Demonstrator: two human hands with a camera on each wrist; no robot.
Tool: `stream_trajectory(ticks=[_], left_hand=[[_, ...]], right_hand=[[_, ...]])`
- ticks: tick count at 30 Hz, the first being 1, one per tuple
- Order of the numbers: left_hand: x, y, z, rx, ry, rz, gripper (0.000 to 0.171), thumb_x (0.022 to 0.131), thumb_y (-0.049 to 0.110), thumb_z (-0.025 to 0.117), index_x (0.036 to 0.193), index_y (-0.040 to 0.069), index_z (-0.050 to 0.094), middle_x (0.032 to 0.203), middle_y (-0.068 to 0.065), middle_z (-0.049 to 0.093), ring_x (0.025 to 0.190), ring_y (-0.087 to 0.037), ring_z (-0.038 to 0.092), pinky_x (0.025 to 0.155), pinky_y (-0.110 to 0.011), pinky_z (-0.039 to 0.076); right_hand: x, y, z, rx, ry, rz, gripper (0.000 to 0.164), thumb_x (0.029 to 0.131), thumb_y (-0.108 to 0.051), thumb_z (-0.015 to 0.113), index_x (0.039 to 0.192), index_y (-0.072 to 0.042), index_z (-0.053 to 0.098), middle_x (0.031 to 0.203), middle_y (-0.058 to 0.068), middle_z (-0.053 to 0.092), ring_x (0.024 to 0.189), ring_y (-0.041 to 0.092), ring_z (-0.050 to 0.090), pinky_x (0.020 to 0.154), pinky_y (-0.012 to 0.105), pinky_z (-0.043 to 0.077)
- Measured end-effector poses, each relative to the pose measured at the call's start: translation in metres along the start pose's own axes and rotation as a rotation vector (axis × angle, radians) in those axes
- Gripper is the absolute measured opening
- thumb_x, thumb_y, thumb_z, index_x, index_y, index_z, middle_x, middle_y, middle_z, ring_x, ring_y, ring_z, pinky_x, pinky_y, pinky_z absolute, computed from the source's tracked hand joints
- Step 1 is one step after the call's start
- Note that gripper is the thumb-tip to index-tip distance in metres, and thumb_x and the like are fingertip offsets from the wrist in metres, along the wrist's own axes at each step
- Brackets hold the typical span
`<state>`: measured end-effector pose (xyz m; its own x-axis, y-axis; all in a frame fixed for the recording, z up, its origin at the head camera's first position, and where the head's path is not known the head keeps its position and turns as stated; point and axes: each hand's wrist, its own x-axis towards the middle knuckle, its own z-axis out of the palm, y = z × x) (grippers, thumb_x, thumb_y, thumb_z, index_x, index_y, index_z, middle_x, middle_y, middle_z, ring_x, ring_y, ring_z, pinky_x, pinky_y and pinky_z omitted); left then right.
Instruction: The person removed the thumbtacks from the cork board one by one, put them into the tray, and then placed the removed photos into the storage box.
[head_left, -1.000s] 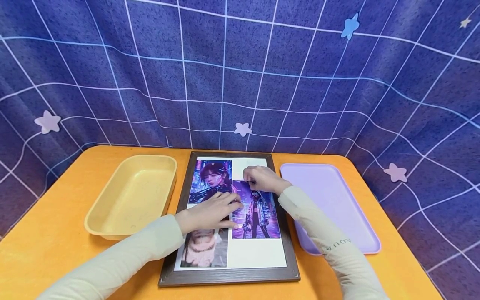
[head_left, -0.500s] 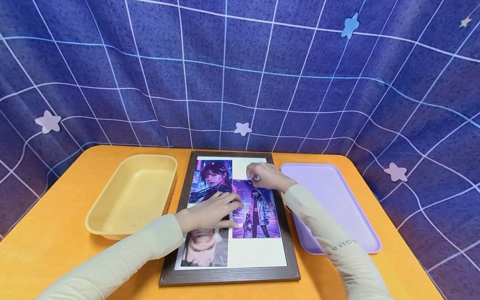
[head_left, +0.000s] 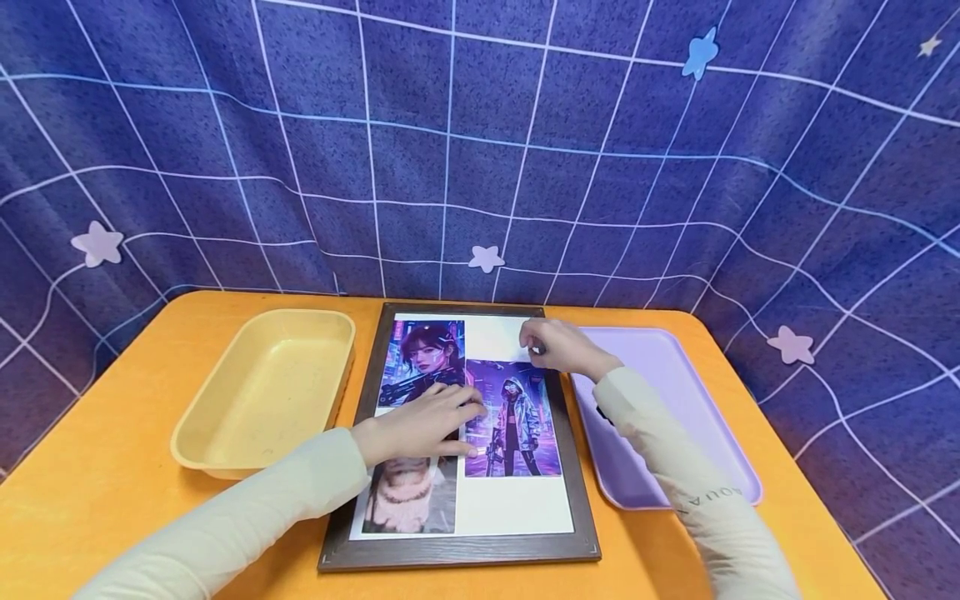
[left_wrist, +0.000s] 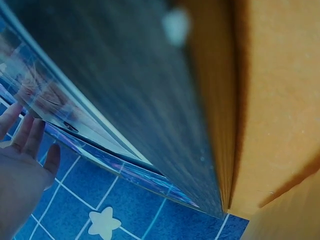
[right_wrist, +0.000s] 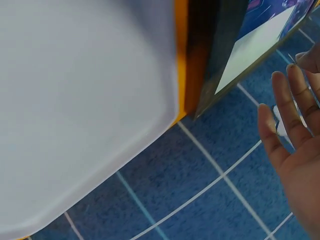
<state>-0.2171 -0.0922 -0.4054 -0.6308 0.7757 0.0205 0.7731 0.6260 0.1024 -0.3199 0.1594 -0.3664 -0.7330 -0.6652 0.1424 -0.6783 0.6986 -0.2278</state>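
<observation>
A dark frame [head_left: 459, 550] lies on the table with a white backing [head_left: 517, 506] and several picture cards. My left hand [head_left: 429, 421] rests with spread fingers over the middle, its fingertips reaching the left edge of the card with the hooded figure [head_left: 517, 425]. Partly under that hand are the portrait card [head_left: 423, 354] and the grey and pink card [head_left: 412, 500]. My right hand [head_left: 562, 346] is bent over the upper right corner of the hooded-figure card. In the right wrist view its thumb [right_wrist: 309, 57] meets a fingertip; I cannot tell whether anything is pinched there.
A yellow basin [head_left: 187, 446] stands left of the frame. To the right lies a purple tray [head_left: 675, 392], partly under my right sleeve [head_left: 675, 467]. A blue curtain [head_left: 420, 183] with white grid lines rises behind the orange table [head_left: 97, 500].
My right hand has slid rightward along the top of the hooded-figure card, from near its middle to its right corner. The left hand has stayed in place.
</observation>
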Motion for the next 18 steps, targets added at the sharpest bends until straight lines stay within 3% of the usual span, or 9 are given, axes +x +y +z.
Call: stream_trajectory(ticks=[8,18], left_hand=[[0.0,0.0,0.0,0.01,-0.004,0.003,0.059,0.087,0.055,0.049,0.132,0.017,0.047,0.134,0.0,0.043,0.122,-0.018,0.043,0.103,-0.042,0.032],[0.0,0.001,0.0,0.001,-0.018,-0.011,0.059,0.087,0.055,0.048,0.133,0.018,0.046,0.135,0.0,0.042,0.123,-0.019,0.042,0.104,-0.043,0.03]], right_hand=[[-0.017,0.017,-0.009,0.025,0.021,0.075,0.018,0.071,-0.006,0.068,0.088,-0.009,0.061,0.082,0.003,0.06,0.081,0.023,0.057,0.07,0.032,0.044],[-0.039,0.046,-0.009,0.049,0.079,0.072,0.017,0.067,-0.004,0.066,0.083,-0.005,0.061,0.077,0.002,0.059,0.076,0.019,0.056,0.07,0.03,0.044]])
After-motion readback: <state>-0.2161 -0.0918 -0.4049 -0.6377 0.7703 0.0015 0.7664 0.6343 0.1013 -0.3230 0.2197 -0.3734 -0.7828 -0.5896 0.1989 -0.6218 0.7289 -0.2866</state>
